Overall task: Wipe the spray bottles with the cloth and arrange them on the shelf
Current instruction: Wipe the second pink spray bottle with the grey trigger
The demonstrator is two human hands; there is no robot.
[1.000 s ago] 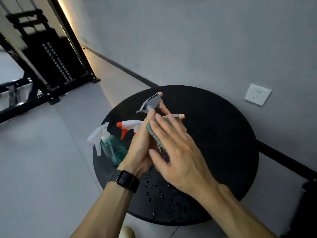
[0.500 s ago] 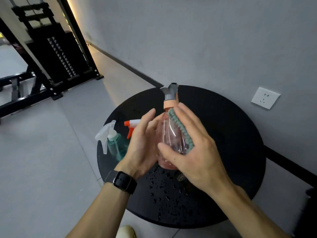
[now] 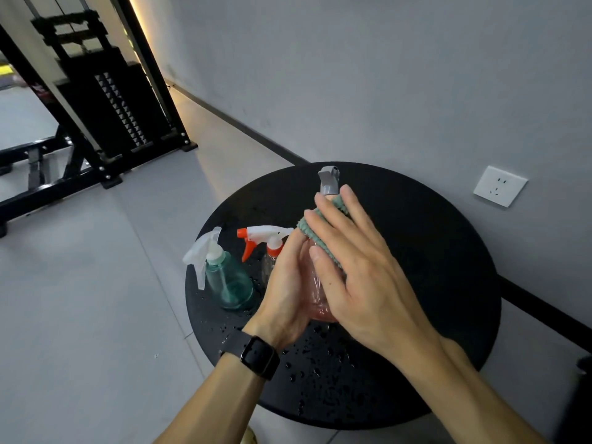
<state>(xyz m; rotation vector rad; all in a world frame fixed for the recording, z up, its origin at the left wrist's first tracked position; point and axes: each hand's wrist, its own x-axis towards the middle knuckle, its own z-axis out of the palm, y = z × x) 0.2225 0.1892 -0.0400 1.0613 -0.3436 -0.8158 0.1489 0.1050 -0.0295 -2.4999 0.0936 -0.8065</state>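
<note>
Pink plastic spray bottle [image 3: 317, 293] stood upright between both hands: left hand [image 3: 285, 283] cupped its side, right hand [image 3: 355, 270] pressed the green cloth [image 3: 315, 227] flat against it, seemingly above the tabletop [image 3: 432, 251].

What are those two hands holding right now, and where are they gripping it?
The left hand holds the pink spray bottle by its body. The right hand presses a green cloth flat against the bottle's shoulder and side.

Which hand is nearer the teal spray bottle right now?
Left. The left hand holds the pink bottle right beside the teal spray bottle; the right hand presses the cloth on the pink bottle's far side.
</note>
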